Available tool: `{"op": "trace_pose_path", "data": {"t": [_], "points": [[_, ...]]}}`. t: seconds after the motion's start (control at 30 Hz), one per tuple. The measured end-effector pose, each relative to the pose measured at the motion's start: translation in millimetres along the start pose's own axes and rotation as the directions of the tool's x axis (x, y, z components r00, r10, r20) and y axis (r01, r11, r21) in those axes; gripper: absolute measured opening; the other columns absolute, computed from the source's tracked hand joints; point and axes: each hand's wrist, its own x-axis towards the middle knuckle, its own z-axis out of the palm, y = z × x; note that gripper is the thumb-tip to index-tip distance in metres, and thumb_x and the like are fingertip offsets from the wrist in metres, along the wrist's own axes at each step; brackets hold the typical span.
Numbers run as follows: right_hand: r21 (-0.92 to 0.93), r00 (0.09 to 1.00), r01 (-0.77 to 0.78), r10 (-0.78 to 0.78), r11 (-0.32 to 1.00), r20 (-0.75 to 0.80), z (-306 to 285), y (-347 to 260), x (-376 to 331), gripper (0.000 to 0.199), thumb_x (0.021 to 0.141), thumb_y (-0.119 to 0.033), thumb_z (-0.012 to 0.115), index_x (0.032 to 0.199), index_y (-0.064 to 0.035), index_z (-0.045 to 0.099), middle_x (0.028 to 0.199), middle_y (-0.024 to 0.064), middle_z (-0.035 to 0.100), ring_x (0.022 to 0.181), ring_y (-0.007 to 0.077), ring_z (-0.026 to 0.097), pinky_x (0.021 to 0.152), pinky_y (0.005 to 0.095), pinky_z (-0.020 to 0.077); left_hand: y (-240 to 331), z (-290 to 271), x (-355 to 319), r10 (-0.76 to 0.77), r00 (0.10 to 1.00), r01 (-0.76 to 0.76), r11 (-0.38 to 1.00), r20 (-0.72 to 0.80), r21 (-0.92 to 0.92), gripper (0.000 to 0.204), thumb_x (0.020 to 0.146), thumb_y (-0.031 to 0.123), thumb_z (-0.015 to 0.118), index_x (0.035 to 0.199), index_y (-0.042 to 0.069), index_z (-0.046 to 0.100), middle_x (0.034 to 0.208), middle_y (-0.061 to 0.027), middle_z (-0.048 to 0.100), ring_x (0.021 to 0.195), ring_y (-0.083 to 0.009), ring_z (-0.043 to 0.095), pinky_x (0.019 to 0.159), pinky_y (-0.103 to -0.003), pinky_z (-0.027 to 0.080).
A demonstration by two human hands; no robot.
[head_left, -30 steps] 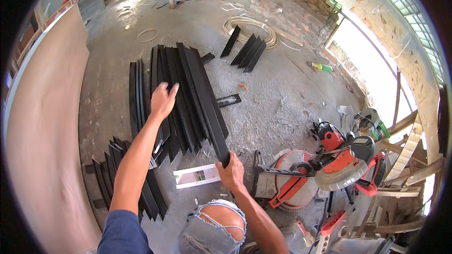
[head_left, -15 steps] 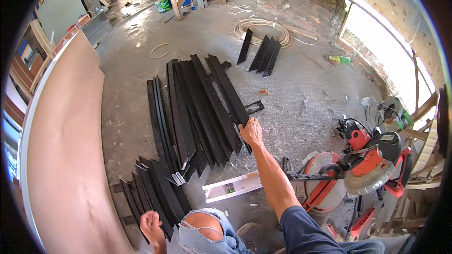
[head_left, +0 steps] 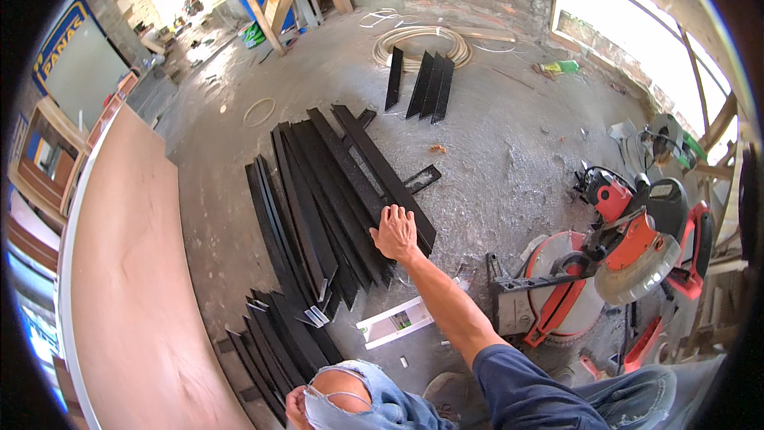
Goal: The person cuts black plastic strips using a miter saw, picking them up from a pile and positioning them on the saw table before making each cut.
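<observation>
My right hand (head_left: 395, 232) lies over the near end of a long black angle bar (head_left: 348, 161), thumb on its left side and fingers bent over it. Just right of it, another black angle bar (head_left: 380, 155) rests slantwise over short black crosspieces. Several more long black bars (head_left: 306, 191) lie side by side to the left. Beside my torn-jeans knee, my left hand (head_left: 296, 408) is low and partly hidden, its fingers not clear. Next to it is a second stack of shorter black bars (head_left: 278, 338).
A red mitre saw (head_left: 629, 247) stands at the right. A white channel piece (head_left: 394, 322) lies before my knees. Short black bars (head_left: 430, 86) and a coiled hose (head_left: 458, 44) lie farther off. A long wooden panel (head_left: 151, 271) runs along the left.
My right hand has moved left from the rightmost bar onto the neighbouring one. My left hand has drawn in toward my knee and is now more hidden. The view has shifted slightly.
</observation>
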Motion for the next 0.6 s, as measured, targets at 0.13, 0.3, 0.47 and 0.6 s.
{"op": "trace_pose_path", "data": {"t": [0.13,0.3,0.47,0.6], "points": [[-0.143,0.994,-0.104,0.105,0.984,-0.005,11,-3,11,0.052,0.081,-0.029,0.063,0.118,0.0083,0.060,0.107,0.0180,0.059,0.101,0.0295,0.056,0.087,0.0414,0.0411,3,1,-1,0.009,0.999,-0.009,1.000,0.035,-0.006,0.027,0.091,0.021,0.062,0.110,0.001,0.064,0.101,-0.0094,0.067,0.091,-0.0199,0.062,0.082,-0.034,0.051],[0.295,0.947,-0.284,0.219,0.912,0.236,1,-1,19,0.052,0.085,-0.037,0.063,0.111,0.0074,0.064,0.108,0.0229,0.060,0.106,0.0341,0.058,0.090,0.0420,0.0435,7,-2,19,0.208,0.971,-0.231,0.947,-0.122,-0.224,0.017,0.090,0.015,0.061,0.098,0.001,0.063,0.087,-0.0073,0.065,0.079,-0.0154,0.059,0.074,-0.032,0.049],[0.876,0.875,-0.477,-0.059,0.072,0.481,-27,2,-12,0.050,0.093,-0.038,0.065,0.123,0.0020,0.063,0.113,0.0058,0.065,0.107,0.0151,0.059,0.092,0.0342,0.0458,89,13,60,0.094,0.981,-0.165,0.858,-0.167,-0.487,0.017,0.094,0.018,0.061,0.104,0.003,0.061,0.094,-0.0080,0.066,0.079,-0.0177,0.063,0.067,-0.029,0.050],[0.835,0.885,-0.464,-0.184,-0.295,0.427,-62,-27,-68,0.047,0.092,-0.027,0.070,0.129,0.0008,0.058,0.110,-0.0005,0.060,0.105,0.0098,0.054,0.094,0.0268,0.0428,174,31,94,0.389,0.921,-0.332,0.827,0.035,-0.455,0.022,0.094,0.021,0.062,0.109,0.005,0.064,0.097,-0.0050,0.067,0.088,-0.0143,0.062,0.070,-0.029,0.048]]}}
